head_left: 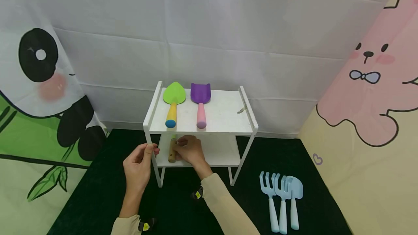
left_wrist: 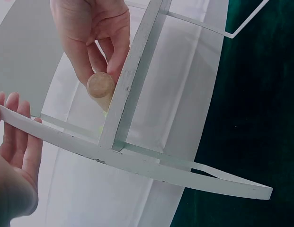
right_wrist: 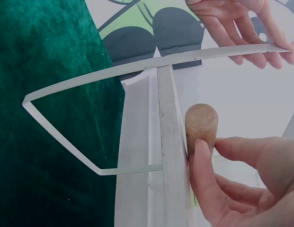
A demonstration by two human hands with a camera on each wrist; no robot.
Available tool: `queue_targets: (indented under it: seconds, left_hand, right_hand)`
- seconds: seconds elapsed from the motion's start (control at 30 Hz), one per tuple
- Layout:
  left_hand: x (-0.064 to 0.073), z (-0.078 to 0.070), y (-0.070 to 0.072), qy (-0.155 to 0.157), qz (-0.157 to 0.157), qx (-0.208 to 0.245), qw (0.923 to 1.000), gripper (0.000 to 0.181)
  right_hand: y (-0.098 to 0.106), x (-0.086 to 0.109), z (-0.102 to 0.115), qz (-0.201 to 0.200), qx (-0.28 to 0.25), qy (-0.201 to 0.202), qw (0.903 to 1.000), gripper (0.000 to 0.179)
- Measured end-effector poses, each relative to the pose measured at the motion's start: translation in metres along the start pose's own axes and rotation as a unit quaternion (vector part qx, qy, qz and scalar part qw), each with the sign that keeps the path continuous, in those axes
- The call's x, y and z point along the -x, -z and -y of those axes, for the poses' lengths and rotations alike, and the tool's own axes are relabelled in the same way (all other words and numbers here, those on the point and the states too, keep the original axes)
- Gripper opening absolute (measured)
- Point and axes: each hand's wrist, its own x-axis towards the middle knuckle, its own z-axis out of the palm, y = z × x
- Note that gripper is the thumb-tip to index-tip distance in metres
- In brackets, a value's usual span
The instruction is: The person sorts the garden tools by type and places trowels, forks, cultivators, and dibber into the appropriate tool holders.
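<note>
A small white two-tier shelf (head_left: 225, 113) stands in front of me. My left hand (head_left: 138, 164) holds its left front post between thumb and fingers, just below the top tier. At the left of the lower tier my right hand (head_left: 191, 149) pinches a wooden-handled tool (head_left: 172, 151). The round end of its handle (right_wrist: 201, 118) faces the front edge, and a bit of green shows beyond; its head is hidden under the top tier. On the upper tier lie a green trowel with a yellow handle (head_left: 172, 110) and a purple shovel with a pink handle (head_left: 201, 106).
Two light blue toy forks (head_left: 268, 188) (head_left: 283, 191) and a light blue shovel (head_left: 295, 191) lie on the dark green cloth (head_left: 248, 206) to the right. White fabric (head_left: 209, 24) hangs behind the shelf, with printed cartoon panels at both sides.
</note>
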Motion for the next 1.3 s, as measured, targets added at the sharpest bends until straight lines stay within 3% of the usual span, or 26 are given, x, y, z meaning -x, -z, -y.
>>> queue_targets:
  seconds: [0.23, 0.63, 0.8, 1.0, 1.3]
  left_hand:
    - [-0.001, 0.007, 0.002, 0.005, 0.005, 0.010, 0.9999, 0.017]
    - [0.000, 0.004, 0.001, -0.004, 0.006, 0.017, 0.9998, 0.017]
    - [0.000, 0.005, 0.000, -0.004, 0.004, 0.017, 0.9998, 0.017]
    - [0.000, -0.003, -0.001, -0.011, -0.001, 0.010, 0.9999, 0.017]
    - [-0.001, 0.008, -0.001, -0.008, -0.002, 0.008, 0.9999, 0.016]
  right_hand:
    - [-0.002, 0.001, 0.000, -0.003, -0.010, 0.002, 0.9999, 0.026]
    - [0.003, 0.007, -0.008, 0.003, -0.029, 0.016, 0.9995, 0.030]
    - [0.008, 0.012, -0.012, 0.000, -0.001, 0.037, 0.9993, 0.031]
    - [0.015, 0.020, -0.015, -0.002, 0.017, 0.061, 0.9980, 0.032]
    - [0.023, 0.030, -0.022, -0.007, 0.011, 0.103, 0.9946, 0.032]
